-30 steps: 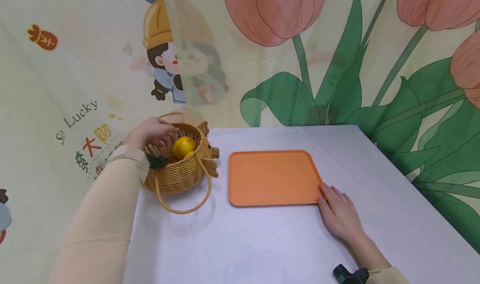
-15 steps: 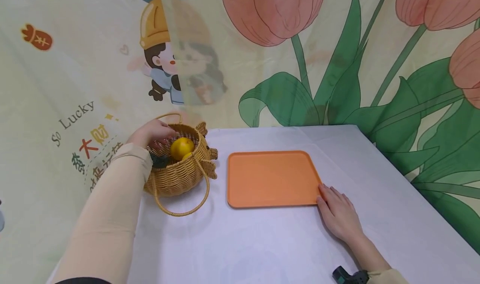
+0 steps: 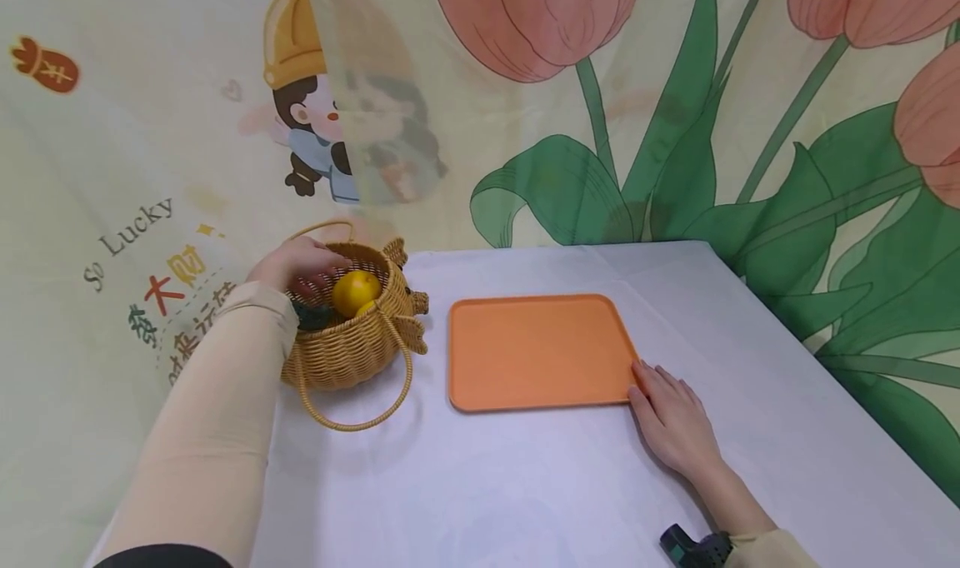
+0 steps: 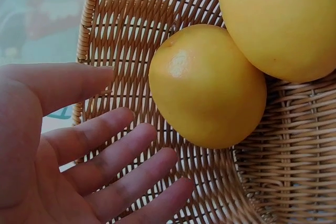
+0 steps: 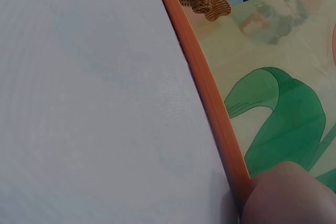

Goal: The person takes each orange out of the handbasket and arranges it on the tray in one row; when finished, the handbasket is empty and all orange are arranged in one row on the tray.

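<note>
At the left of the head view, my left hand (image 3: 302,268) reaches over the rim of a wicker basket (image 3: 341,358). Inside lies a round yellow fruit (image 3: 356,291), orange-like, with part of another below it. The left wrist view shows the fingers spread loosely and holding nothing, just beside one yellow fruit (image 4: 207,85); a second yellow fruit (image 4: 286,24) touches it at upper right. An orange tray (image 3: 540,351) lies flat on the table. My right hand (image 3: 681,422) rests at its front right corner, fingers along the right edge, thumb by the corner.
A white cloth covers the table (image 3: 510,485). The basket's looped handle (image 3: 352,426) hangs down in front, its other handle (image 3: 322,225) stands behind. A printed curtain (image 3: 555,193) closes off the back. A dark device (image 3: 697,545) sits on the right wrist.
My left hand has sunk slightly lower into the basket. The head view has shifted a little. My right hand keeps its place at the tray corner.
</note>
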### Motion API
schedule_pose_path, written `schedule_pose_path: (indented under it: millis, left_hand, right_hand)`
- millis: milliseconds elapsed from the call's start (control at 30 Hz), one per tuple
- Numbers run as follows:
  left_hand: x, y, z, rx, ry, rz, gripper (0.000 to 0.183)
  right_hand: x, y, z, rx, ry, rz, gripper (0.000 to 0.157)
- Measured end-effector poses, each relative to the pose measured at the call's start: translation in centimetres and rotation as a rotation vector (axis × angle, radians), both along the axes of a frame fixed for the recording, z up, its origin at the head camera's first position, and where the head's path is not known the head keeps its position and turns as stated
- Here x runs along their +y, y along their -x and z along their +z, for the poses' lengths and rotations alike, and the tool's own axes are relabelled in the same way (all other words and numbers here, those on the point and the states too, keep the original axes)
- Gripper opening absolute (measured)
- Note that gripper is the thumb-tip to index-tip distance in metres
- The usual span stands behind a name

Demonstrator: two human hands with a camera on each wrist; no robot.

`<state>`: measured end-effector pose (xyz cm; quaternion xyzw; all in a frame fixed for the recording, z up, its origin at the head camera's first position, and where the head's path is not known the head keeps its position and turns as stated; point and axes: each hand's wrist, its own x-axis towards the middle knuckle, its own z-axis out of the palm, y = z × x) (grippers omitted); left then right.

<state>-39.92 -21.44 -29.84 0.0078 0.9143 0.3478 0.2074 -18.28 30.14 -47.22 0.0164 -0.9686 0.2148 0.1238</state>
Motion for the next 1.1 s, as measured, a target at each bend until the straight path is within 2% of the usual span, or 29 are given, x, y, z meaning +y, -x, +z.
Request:
schedule_pose_path:
  millis: [133,333,433,633,933,1100]
  left_hand:
    - [-0.1,-0.5,-0.2,-0.031,-0.047,0.013,0.068]
    - [-0.5,-0.4,-1.6,-0.093,-0.102,0.038,0.071]
    - [-0.6,-0.4,-1.9,-0.108,-0.083,0.013,0.07]
    - [-0.5,-0.5,-1.9,-0.154,0.012,-0.084,0.086]
    - [0.7,-0.8,-2.7,-0.189,0.007,-0.088,0.101]
    - [1.1,-0.4,-3.0,-0.157,0.019,-0.097,0.089]
  right_hand:
    - [-0.3,0.3,0.0,0.023,0.001,0.009,0.057]
    - [-0.5,0.7,0.3,0.021,0.002,0.021,0.057]
    - [-0.6,1.1,0.6,0.02,-0.008,0.026,0.057]
    - [-0.7,1.5,0.8,0.001,-0.062,0.029,0.059]
    - [0.4,1.6,0.4,0.005,-0.087,0.092,0.054]
    - [0.3,1.3,0.1,-0.009,-0.076,0.086,0.056]
